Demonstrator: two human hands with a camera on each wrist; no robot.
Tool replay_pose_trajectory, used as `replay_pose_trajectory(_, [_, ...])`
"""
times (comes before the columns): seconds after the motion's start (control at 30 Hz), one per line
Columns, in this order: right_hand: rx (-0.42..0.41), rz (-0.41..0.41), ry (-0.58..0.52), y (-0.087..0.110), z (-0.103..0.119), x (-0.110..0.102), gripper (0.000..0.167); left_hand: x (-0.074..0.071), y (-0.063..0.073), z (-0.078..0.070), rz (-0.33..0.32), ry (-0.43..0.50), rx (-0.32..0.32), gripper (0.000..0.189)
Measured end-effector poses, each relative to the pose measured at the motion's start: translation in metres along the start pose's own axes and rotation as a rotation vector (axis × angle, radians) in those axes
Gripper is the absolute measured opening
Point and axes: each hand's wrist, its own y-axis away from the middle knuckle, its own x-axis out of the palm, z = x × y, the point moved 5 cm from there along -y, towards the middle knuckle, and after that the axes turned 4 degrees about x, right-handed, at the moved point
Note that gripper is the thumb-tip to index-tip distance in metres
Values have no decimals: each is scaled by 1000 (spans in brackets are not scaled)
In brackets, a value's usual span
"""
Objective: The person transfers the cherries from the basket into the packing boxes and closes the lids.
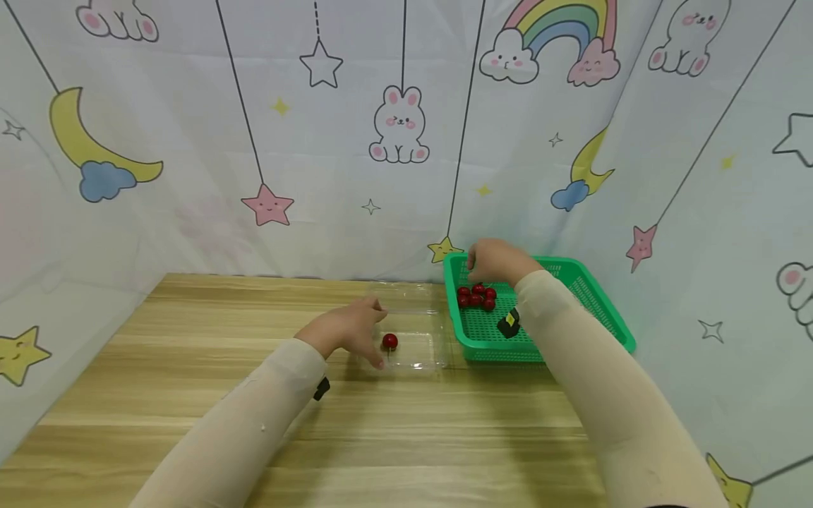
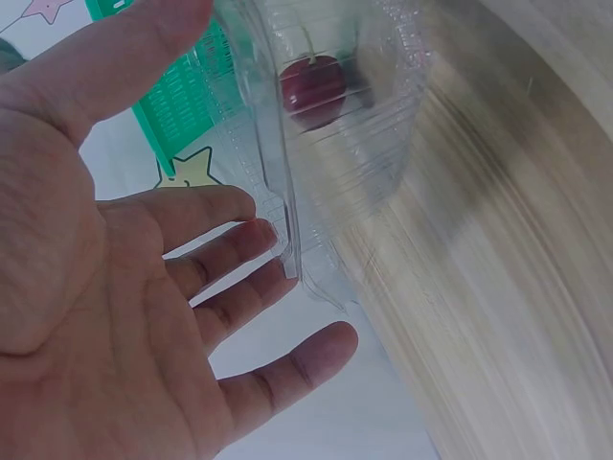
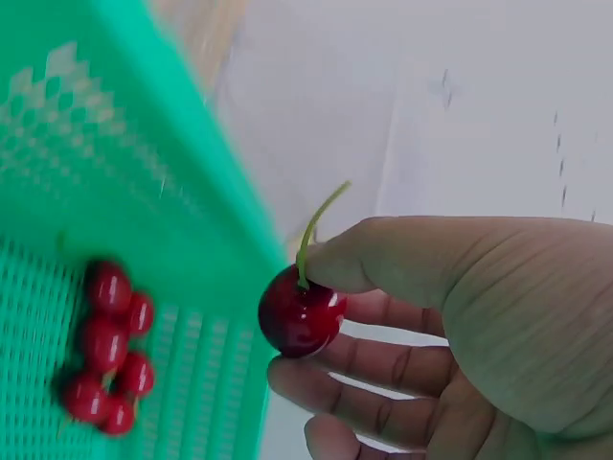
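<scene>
In the right wrist view, my right hand (image 3: 479, 326) pinches a dark red cherry (image 3: 299, 316) with a green stem between thumb and fingers. The head view puts that hand (image 1: 502, 262) above the left back part of a green basket (image 1: 473, 346). Several more cherries (image 1: 476, 300) lie together on the basket's left side. My left hand (image 1: 346, 328) is at the left side of a clear plastic box (image 1: 438, 353), its thumb and fingers spread along the edge. One cherry (image 2: 313, 92) lies inside the box, stem attached, also visible in the head view.
Box and basket stand side by side near the back of a wooden table (image 1: 209, 331). A white patterned cloth (image 1: 330, 141) hangs behind and to the sides. Each wrist carries a small black device, such as the one (image 1: 509, 324) over the basket.
</scene>
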Motion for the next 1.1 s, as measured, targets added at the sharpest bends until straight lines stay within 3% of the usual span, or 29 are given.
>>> replay_pose_trajectory(0.1, [-62,-7,46,1,27,7,17,0,0,1,-3,-2,4,113])
replay_pose_trajectory(0.27, [-148,30,60,5,68,28,7,0,-2,1,-4,-3,15,113])
replay_pose_trajectory(0.47, [-230,97,98,3,103,68,31,-1,-2,1,1,0,15,113])
replay_pose_trajectory(0.7, [-248,124,116,-8,120,108,35,-1,-2,1,6,-18,28,113])
replay_pose_trajectory(0.87, [-248,112,90,-12,127,122,27,-3,0,1,-7,-25,24,113])
replay_pose_trajectory(1.1, [-300,106,80,-20,131,138,35,-3,0,0,-18,-26,25,110])
